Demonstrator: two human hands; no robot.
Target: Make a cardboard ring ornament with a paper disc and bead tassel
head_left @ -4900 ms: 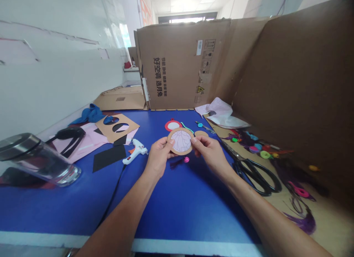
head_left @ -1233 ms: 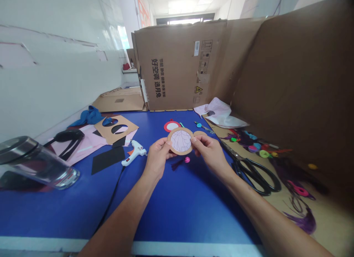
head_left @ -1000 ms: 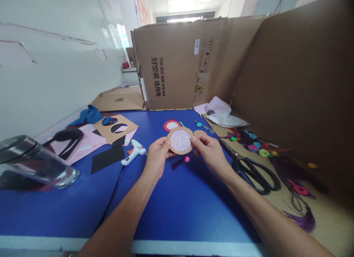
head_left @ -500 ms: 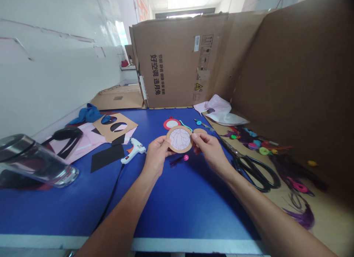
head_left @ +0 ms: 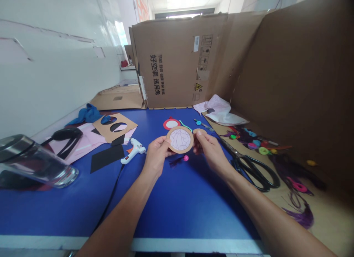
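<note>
1. In the head view, our left hand (head_left: 157, 155) gripped the left edge of a round cardboard-rimmed piece (head_left: 180, 139), its patterned lilac centre facing us, above the blue desk (head_left: 171, 205).
2. Our right hand (head_left: 210, 148) had its fingers bent at the piece's right edge; we could not tell whether they touched it.
3. Below the piece, we saw a pink bead (head_left: 186, 158) with a dark tassel (head_left: 176, 162); beyond it lay a red-rimmed disc (head_left: 166, 124).
4. We had a white glue gun (head_left: 134, 152) to the left and black-handled scissors (head_left: 250, 166) to the right.
</note>
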